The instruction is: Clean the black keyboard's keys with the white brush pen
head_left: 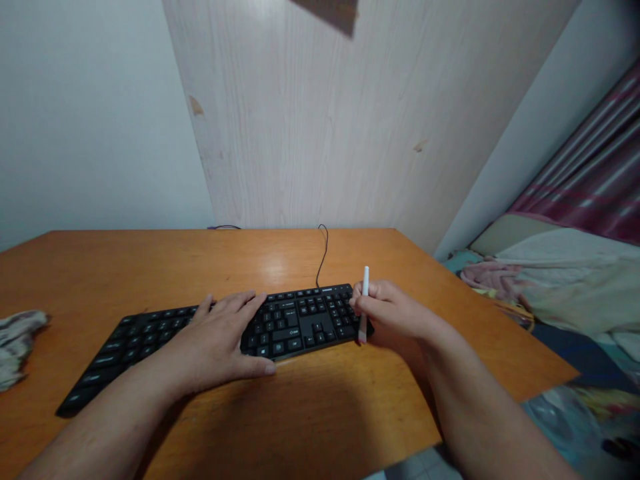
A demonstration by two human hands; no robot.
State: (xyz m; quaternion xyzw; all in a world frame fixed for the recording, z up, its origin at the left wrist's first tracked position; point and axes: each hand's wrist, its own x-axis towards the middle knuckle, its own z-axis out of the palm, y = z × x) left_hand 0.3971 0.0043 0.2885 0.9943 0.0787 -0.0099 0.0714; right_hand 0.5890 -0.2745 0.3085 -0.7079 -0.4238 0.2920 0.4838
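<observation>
A black keyboard (285,320) lies at a slant across the wooden desk, its cable (324,257) running off toward the back. My left hand (225,337) rests over the middle of the keyboard with fingers spread and the thumb at its front edge. At the keyboard's right end, my right hand (380,307) is closed around a slim white brush-like stick (366,283). The stick stands nearly upright, its lower tip close to the keyboard's right edge. Whether the tip touches the keys I cannot tell.
A crumpled patterned cloth (20,343) lies on the desk (150,267) at the far left. Behind the desk stands a pale wood-grain panel (300,133). A short dark cable (225,227) is at the back edge. Bedding (565,260) and a plaid curtain (595,167) are on the right.
</observation>
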